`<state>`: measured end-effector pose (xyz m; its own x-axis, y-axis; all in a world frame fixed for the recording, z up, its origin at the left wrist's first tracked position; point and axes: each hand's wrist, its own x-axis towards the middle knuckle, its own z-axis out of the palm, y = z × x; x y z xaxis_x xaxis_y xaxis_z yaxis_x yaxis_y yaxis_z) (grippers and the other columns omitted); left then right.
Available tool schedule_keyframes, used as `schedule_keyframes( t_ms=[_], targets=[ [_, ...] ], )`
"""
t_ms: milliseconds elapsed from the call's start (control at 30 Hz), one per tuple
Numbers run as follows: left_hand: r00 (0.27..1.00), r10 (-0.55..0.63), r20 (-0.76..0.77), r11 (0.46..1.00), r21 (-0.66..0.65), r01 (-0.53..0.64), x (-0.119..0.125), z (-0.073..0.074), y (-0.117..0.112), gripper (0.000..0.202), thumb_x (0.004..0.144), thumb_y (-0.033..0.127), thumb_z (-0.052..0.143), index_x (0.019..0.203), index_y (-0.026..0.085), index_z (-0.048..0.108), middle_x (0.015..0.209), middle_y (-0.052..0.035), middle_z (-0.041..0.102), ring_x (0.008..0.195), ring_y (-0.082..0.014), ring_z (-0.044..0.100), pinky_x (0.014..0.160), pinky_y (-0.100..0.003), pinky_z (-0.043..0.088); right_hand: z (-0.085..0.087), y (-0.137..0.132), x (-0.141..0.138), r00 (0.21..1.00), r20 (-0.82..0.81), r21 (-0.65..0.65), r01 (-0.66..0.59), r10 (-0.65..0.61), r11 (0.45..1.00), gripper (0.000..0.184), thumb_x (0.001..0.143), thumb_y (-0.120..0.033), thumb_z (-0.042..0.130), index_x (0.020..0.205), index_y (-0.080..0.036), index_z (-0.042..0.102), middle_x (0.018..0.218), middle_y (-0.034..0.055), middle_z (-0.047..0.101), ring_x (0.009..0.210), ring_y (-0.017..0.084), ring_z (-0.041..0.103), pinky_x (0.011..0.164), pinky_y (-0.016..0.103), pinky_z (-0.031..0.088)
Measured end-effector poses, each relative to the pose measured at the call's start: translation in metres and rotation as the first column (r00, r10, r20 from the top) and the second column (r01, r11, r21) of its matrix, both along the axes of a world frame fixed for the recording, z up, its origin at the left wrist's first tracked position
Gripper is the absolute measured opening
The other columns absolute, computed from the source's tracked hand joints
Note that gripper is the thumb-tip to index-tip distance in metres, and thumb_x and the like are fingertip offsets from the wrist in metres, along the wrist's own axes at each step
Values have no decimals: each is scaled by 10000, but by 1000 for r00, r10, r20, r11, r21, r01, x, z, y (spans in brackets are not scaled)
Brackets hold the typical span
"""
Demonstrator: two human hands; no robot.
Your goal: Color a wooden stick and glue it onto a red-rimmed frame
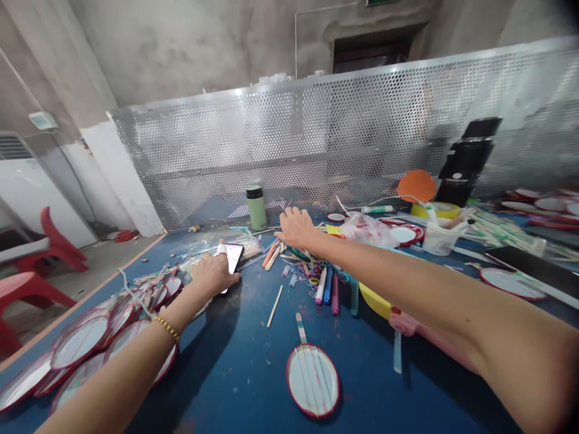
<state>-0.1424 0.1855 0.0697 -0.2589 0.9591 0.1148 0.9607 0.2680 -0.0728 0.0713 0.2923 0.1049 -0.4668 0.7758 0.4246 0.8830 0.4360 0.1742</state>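
My left hand (pixel 212 272) rests on the blue table (pixel 244 367), fingers wrapped round a phone (pixel 233 256) with a lit white screen; one finger wears a white bandage. My right hand (pixel 295 227) reaches far forward, palm down with fingers spread, over a scatter of sticks (pixel 271 254) near the table's back. It holds nothing I can see. A round white fan with a red rim (pixel 313 380) lies flat close to me, between both arms.
Several red-rimmed fans (pixel 81 343) are piled at the left edge. Marker pens (pixel 328 286), a green flask (pixel 256 208), a plastic bag (pixel 368 229), an orange disc (pixel 417 185) and a black machine (pixel 468 160) stand before a perforated metal screen (pixel 344 132). Red chairs (pixel 31 271) are at left.
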Motion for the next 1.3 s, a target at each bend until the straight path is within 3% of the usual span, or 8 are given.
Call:
schedule_keyframes(
  t_ms=[133,267,500,600,667,867,1033,1300],
  targets=[
    [1000,12,12,1000,3,-12,-4,-2,1,965,777,527,580,1558,69,245,1244,-314,632,1197,-433,597,859,-495,506,14,-3,-15,998,-10,39,-56,57,998,463,935,-453,564,1210,-83,613,1285,214,587,1188,338,500,979,438,378],
    [1000,19,10,999,25,-19,-8,0,-5,931,804,522,526,1547,37,245,1260,-333,614,1151,-438,621,839,-478,504,15,-16,-28,993,-2,32,-122,122,992,436,934,-441,563,1179,-88,634,1250,209,609,1172,332,526,961,431,397],
    [1000,30,4,999,13,-30,-25,3,-16,804,808,555,524,1424,45,438,1180,-283,674,1214,-441,571,857,-453,500,8,-35,-43,970,32,-64,-239,241,969,318,925,-334,574,1121,-108,681,1203,205,664,1120,318,598,923,425,425],
    [999,37,2,999,3,-37,-31,1,-18,727,808,571,518,1315,50,543,1190,-297,667,1187,-441,589,860,-451,502,10,-40,-53,953,47,-150,-290,300,945,207,929,-231,564,1025,-142,724,1093,164,727,1063,284,652,917,410,439],
    [999,42,-4,999,6,-42,-32,-1,-18,734,814,561,512,1341,49,525,1197,-310,658,1189,-444,589,849,-453,505,10,-44,-62,942,49,-213,-314,331,925,185,950,-224,564,997,-153,728,1042,129,744,1040,259,674,915,402,467],
    [999,53,1,998,39,-53,-28,-3,-19,854,804,527,539,1504,79,343,1219,-301,643,1202,-428,593,834,-431,509,-13,-57,-95,931,41,-324,-331,363,886,329,971,-369,629,1230,-166,614,1232,83,647,1051,225,661,897,445,567],
    [997,64,32,996,62,-66,-24,-1,-18,839,797,524,559,1481,73,379,1231,-313,628,1154,-420,623,842,-438,510,-33,-56,-115,939,31,-343,-311,342,886,345,970,-352,631,1262,-172,598,1264,91,630,1068,233,655,894,446,570],
    [997,44,58,997,68,-48,-24,-1,-18,715,800,530,564,1350,76,511,1223,-316,615,1135,-423,629,828,-436,517,-43,-49,-121,946,27,-360,-293,324,886,344,972,-350,628,1263,-170,596,1260,91,631,1061,230,657,888,444,573]
  ],
)
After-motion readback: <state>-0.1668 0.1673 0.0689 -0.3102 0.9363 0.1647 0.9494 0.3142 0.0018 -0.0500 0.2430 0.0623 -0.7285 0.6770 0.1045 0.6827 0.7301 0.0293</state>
